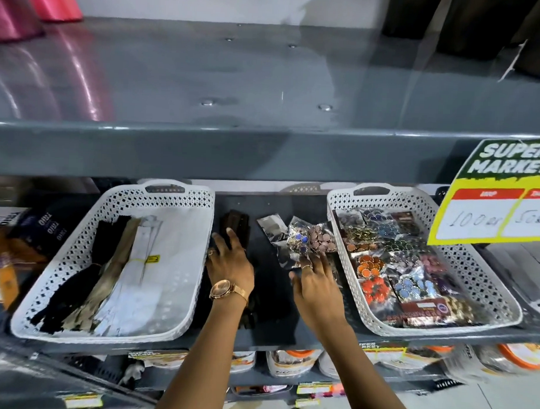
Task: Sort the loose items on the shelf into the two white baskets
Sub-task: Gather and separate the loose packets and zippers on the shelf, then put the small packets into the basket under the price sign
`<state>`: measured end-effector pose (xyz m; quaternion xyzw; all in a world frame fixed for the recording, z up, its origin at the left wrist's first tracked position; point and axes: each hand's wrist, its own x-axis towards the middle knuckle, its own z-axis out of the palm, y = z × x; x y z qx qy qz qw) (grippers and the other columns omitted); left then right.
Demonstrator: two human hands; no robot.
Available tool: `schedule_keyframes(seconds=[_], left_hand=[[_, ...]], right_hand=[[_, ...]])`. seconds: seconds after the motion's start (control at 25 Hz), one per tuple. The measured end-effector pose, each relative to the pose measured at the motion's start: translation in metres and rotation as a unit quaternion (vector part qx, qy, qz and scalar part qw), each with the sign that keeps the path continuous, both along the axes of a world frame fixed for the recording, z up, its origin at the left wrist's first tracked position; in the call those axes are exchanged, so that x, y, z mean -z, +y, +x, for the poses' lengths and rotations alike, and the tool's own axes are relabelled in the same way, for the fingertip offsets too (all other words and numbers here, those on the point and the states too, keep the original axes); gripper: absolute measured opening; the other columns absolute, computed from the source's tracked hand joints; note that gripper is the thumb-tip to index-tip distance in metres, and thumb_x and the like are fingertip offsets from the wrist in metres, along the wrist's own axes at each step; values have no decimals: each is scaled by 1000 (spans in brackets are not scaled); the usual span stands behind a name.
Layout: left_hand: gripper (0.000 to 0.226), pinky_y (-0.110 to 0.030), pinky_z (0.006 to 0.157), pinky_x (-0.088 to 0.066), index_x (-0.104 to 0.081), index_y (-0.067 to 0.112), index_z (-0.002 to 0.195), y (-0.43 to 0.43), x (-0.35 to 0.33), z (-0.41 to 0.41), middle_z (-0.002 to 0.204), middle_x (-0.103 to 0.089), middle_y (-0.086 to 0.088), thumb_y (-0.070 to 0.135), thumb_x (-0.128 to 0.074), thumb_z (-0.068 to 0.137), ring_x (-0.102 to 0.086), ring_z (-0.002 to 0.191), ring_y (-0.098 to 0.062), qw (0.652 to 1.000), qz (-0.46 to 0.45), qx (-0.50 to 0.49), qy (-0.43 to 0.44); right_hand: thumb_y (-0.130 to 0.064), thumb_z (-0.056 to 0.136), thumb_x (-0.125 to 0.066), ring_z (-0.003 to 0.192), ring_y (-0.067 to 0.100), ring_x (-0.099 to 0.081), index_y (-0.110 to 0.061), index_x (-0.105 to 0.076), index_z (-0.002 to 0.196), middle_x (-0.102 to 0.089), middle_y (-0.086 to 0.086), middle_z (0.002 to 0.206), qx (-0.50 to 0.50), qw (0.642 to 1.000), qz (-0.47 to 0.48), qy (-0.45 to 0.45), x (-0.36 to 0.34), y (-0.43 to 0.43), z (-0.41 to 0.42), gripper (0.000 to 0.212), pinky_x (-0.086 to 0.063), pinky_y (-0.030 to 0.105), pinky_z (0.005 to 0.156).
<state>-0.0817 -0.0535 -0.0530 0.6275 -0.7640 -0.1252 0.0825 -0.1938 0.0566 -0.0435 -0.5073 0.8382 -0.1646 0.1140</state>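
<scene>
Loose items lie mid-shelf between the baskets: dark zipper bundle (235,230), button packets (310,238). Left hand (230,264) fingers spread flat on the bundle; right hand (316,282) fingers open, touching packets. Judged: pickup under way; next, close and grip.

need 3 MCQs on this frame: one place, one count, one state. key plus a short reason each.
1. Where do the loose button packets lie?
A. in the left basket
B. on the shelf between the baskets
C. on the top shelf

2. How many white baskets stand on the shelf?
A. one
B. two
C. three

3. What is the left hand doing?
A. resting flat, open, on dark items
B. lifting a basket
C. holding the price sign

B: the packets sit on the dark shelf, left of the right basket.
B: the left basket and the right one.
A: its fingers are spread over the dark items.
</scene>
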Motion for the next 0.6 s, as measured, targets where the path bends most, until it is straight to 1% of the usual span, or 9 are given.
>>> schedule_keyframes(seconds=[0.04,0.12,0.2,0.28,0.32,0.4,0.48,0.52,0.6], left_hand=[[79,-47,113,-31,-4,12,151,-1,-5,-5,158,-8,-22,16,-50,87,-25,141,-43,1000,-17,-2,3],[74,-47,119,-19,-6,10,151,-2,-14,-15,160,-6,-19,20,-45,90,-13,147,-38,998,-40,37,-12],[64,-48,121,-8,-10,6,150,-2,-13,-18,159,-10,-20,31,-35,96,-9,148,-35,997,18,68,-37],[64,-48,122,-5,-7,4,150,0,-8,-13,159,-8,-22,36,-27,98,-5,148,-35,993,89,60,-50],[65,-48,122,-3,-4,4,150,1,-5,-12,159,-4,-22,36,-28,98,-2,149,-34,993,88,59,-51],[65,-47,122,1,-4,5,150,-3,-7,-16,160,0,-21,29,-33,97,3,149,-33,995,18,86,-38],[63,-45,122,-1,-10,7,150,-22,-12,-31,160,-5,-18,16,-40,94,0,149,-33,984,-44,173,-9],[60,-44,122,-5,-16,6,149,-35,-14,-41,159,-12,-18,13,-41,94,-5,149,-32,973,-32,230,0],[55,-43,122,-14,-24,8,147,-57,-12,-61,157,-21,-19,19,-43,96,-14,147,-33,954,47,296,-6]], right_hand=[[-33,99,-35,147,27,-10,-6,-52,129,-29,10,154,3,1000,2,-3,-2,1,-2,44,-26,43,117],[-29,99,-35,147,29,-13,-5,-44,135,-29,13,153,7,1000,3,-12,-9,3,-8,45,-28,43,116],[-24,99,-37,145,30,-17,-5,-40,138,-30,15,153,13,999,-4,-29,-14,5,-13,44,-31,42,115],[-19,97,-39,143,31,-22,-4,-41,138,-33,16,151,14,999,-2,-34,-14,6,-13,43,-33,41,113],[-17,96,-39,142,32,-25,-3,-42,137,-35,16,150,12,999,6,-36,-15,6,-13,43,-34,41,112],[-14,95,-39,135,34,-36,-2,-45,132,-39,17,145,10,999,34,-37,-21,4,-14,38,-38,41,105],[-9,95,-40,128,35,-44,-3,-46,128,-44,18,141,4,998,55,-20,-32,-6,-17,34,-41,42,102],[-8,95,-40,130,35,-42,-5,-44,130,-42,18,143,-2,998,61,-7,-36,-14,-20,35,-40,43,103],[-14,96,-44,139,35,-31,-7,-43,133,-33,18,149,-22,997,67,17,-37,-28,-22,38,-35,46,110]])
